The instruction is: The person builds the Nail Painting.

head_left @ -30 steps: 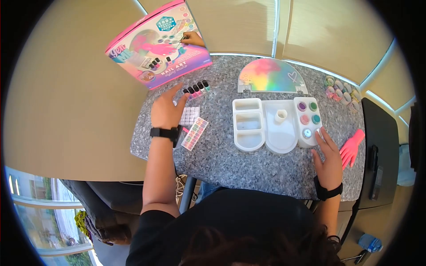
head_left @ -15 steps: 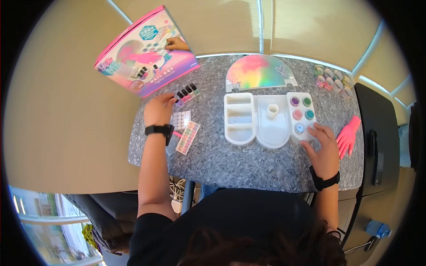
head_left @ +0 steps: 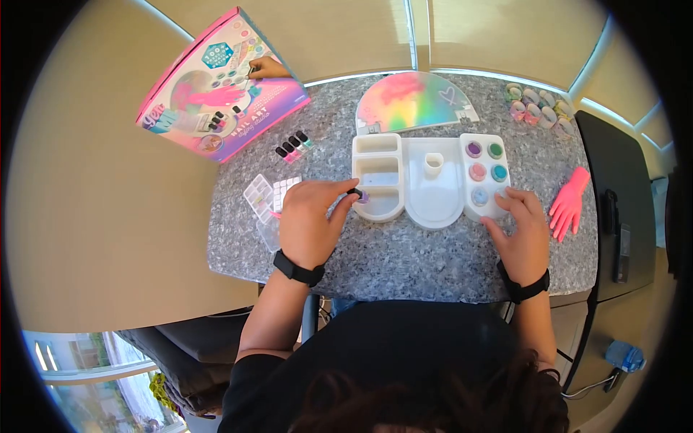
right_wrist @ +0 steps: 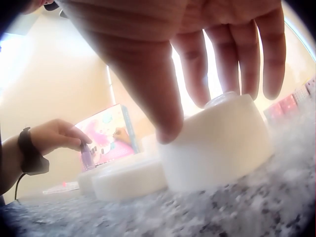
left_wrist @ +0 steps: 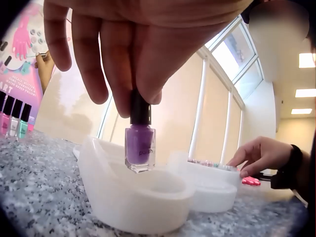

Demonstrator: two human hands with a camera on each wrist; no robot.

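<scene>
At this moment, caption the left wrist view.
Left hand pinches a purple polish bottle by its black cap over a white tray.

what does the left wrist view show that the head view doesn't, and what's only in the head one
Only the left wrist view shows the ceiling lights and clear lettering on the purple polish bottle.

Only the head view shows the rainbow half-round panel and the open plastic case.

Both show the left hand pinching that bottle, the right hand at the white tray, and the printed box, cropped in the wrist view.
</scene>
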